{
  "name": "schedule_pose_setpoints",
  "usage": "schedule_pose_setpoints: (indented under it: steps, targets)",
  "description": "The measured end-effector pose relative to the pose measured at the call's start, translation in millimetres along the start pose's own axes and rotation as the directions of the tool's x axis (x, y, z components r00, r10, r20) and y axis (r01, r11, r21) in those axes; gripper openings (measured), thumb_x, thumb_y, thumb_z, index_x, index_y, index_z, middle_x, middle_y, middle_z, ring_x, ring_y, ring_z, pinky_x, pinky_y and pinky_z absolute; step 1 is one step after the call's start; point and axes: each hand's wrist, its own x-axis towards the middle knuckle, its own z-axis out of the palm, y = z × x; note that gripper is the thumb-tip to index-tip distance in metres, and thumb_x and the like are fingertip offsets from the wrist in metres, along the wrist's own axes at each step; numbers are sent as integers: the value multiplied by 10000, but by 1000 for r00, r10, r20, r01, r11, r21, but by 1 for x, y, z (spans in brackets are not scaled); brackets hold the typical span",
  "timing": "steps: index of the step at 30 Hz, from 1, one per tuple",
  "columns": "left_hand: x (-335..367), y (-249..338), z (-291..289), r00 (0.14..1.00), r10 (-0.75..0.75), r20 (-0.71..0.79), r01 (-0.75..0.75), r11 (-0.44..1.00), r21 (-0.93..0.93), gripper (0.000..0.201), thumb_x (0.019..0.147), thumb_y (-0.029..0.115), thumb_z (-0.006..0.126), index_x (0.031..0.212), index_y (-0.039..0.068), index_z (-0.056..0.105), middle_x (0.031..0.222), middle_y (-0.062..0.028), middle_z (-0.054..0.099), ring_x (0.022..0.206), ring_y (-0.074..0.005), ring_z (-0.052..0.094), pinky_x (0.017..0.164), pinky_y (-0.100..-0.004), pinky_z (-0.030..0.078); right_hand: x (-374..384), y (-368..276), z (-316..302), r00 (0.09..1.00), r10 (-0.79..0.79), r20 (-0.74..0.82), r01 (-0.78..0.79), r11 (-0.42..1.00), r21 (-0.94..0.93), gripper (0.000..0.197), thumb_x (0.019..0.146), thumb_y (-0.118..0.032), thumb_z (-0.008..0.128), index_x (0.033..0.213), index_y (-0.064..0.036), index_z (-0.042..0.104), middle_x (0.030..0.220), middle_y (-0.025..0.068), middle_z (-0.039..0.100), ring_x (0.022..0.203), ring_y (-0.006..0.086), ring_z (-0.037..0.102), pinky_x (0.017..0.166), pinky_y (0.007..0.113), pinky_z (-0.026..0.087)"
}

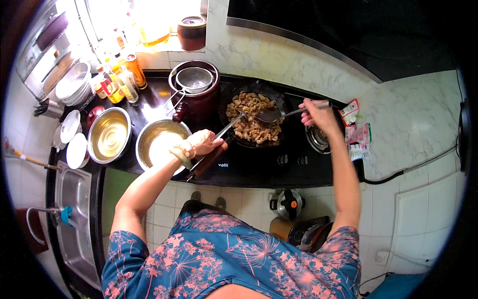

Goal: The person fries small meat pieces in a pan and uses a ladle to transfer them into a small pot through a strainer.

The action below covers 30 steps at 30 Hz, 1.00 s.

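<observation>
A black wok (pixel 286 107) on the cooktop holds browned pieces of meat (pixel 251 130). My right hand (pixel 318 115) is closed round the handle of a dark spatula (pixel 269 116), whose broad head rests among the meat. From the left side, my left hand (pixel 200 143) grips a long metal-handled utensil (pixel 230 125). Its tip reaches the meat near the spatula head, and its kind cannot be made out. The wok's wooden handle (pixel 211 160) points toward me, just beside my left hand.
Left of the wok stand a dark pot (pixel 217 102) topped by a strainer (pixel 195 79) and two metal basins (pixel 109 135). Bottles (pixel 130 74) and bowls (pixel 74 87) crowd the back left. Packets (pixel 356 132) lie at right; a sink (pixel 74 219) is far left.
</observation>
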Motion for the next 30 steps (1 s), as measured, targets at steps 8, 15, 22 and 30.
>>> schedule_pose_setpoints:
  steps: [8,15,22,30]
  targets:
    - [-27,-19,9,963,103,-250,-215,851,-478,308,950,278,507,817,4,554,612,-154,534,566,-272,534,566,-400,432,16,-95,-25,966,207,156,-128,903,-411,351,882,-329,606,810,9,670,637,87,648,505,143,636,453,240,526]
    - [-73,-2,-15,994,108,9,-69,700,-710,272,858,284,684,904,53,549,691,7,519,625,-76,477,553,-266,412,14,-61,35,969,246,24,-243,966,-87,412,923,-344,564,863,56,639,683,151,652,548,181,665,482,244,560]
    - [-69,-15,3,980,192,44,-84,614,-785,207,793,135,678,896,53,519,732,25,496,661,-66,462,568,-247,411,3,-67,14,967,223,-122,-205,969,139,454,921,-396,575,966,53,625,729,145,668,596,176,682,524,236,573]
    - [-71,-13,3,983,186,5,-112,612,-783,222,861,173,685,844,106,475,678,64,421,611,-40,375,514,-216,308,-23,-77,12,940,336,63,-332,940,-76,452,926,-424,557,925,15,661,735,138,674,575,162,670,507,230,562]
